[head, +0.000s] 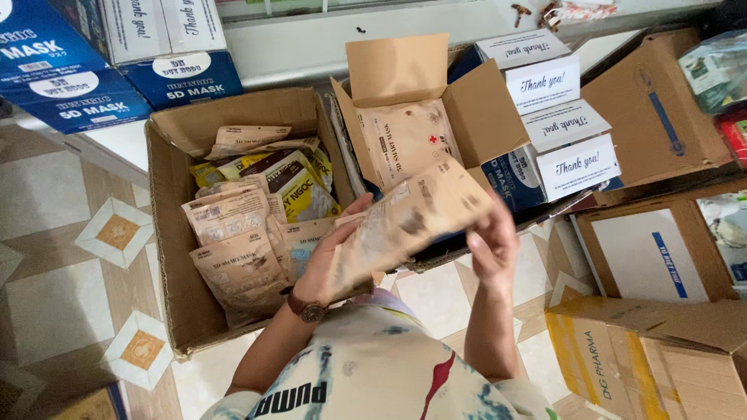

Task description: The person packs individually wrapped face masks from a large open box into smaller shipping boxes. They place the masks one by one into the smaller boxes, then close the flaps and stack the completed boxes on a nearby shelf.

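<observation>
A tan paper packet, blurred by motion, is held between both my hands above the gap between two cardboard boxes. My left hand, with a brown wristwatch, grips its lower left end. My right hand holds its right end. Below and to the left lies an open cardboard box filled with several tan and yellow packets. Behind the held packet stands a smaller open box with more tan packets upright in it.
Blue and white cartons are stacked at the top left and in a row right of the smaller box. Flattened and closed cardboard boxes crowd the right side. Patterned floor tiles show at the left.
</observation>
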